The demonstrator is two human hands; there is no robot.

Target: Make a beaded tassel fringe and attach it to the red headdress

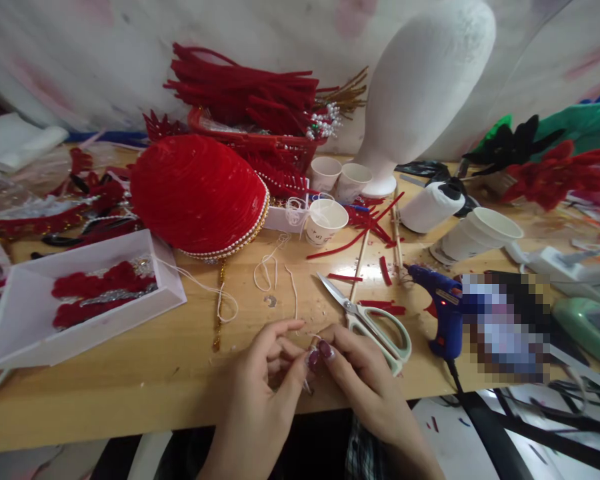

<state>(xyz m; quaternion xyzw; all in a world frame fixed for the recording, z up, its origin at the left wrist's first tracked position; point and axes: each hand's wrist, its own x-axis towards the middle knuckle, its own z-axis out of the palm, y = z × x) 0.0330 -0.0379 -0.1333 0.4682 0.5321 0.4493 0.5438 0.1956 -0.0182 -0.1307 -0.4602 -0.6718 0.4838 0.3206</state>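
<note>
Both hands [270, 381] [364, 379] close together, fingertips [325, 349] pinched

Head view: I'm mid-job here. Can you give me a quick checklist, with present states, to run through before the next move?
1. Left hand and right hand together: ok, their thumb tips are close.
2. Grip secure: cannot tell, fingers hide most of what is between them.
3. Scissors well away from the right hand: not ok, handles lie close beside it.
4. Glue gun unlit: not ok, red light showing.
5. Red pearl-trimmed cap apart from both hands: ok.
</note>
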